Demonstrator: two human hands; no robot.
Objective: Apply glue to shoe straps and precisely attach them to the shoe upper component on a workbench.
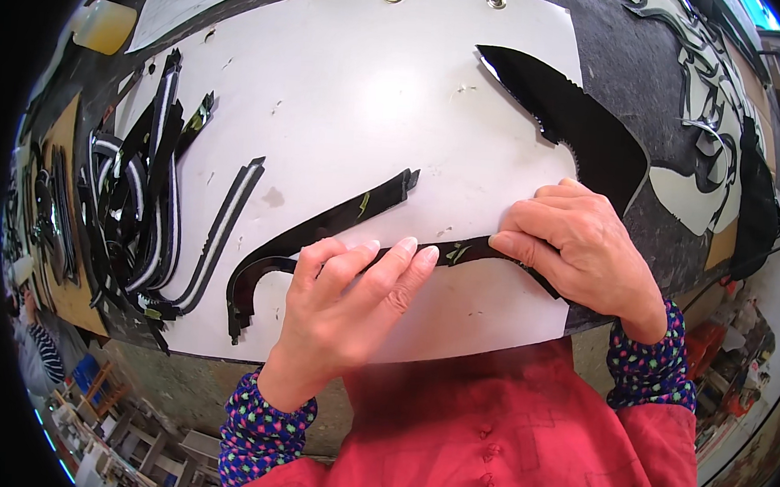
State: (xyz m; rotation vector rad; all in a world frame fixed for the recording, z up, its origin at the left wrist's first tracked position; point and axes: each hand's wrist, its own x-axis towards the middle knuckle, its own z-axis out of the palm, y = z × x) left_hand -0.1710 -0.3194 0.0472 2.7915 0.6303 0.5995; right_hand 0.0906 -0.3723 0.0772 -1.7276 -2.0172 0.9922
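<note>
A long, narrow black strip of glossy material (461, 250) lies curved across the white board (372, 91) in front of me. My left hand (341, 307) rests on its middle, with fingers bent and fingertips pressing the strip near the board. The right end is pinched in my right hand (577, 250), thumb against curled fingers; a short tail of strip hangs below them. At the left, the strip bends downward near another black strip (338, 214) with yellowish marks. Beyond my right hand lies a broad, curved black piece (585, 113), its lower part close to my knuckles.
A pile of black strips with pale stripes (143, 193) lies at the left, with one separate striped strip (221, 233) beside it. A yellowish container (106, 27) stands at the far left. White cut pieces (707, 102) cover the right side of the dark table (612, 38).
</note>
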